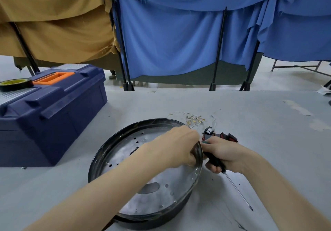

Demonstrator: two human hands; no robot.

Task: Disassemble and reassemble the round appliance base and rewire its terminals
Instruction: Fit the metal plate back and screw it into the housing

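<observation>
The round black appliance base (107,152) sits on the grey table in front of me, with a perforated silver metal plate (155,191) inside it. My left hand (177,144) reaches across the plate and grips the base's right rim from inside. Just outside that rim, my right hand (222,155) is shut on a screwdriver (236,187), whose black handle is in my fist and whose thin shaft points down and right over the table. Black and red switch parts (223,134) lie just beyond my right hand. A cluster of thin white wires with small metal terminals (195,119) lies behind the base.
A dark blue toolbox (53,116) with an orange handle stands at the left, with a roll of tape (16,84) on its lid. Blue and tan cloths hang on black stands (217,51) behind the table's far edge.
</observation>
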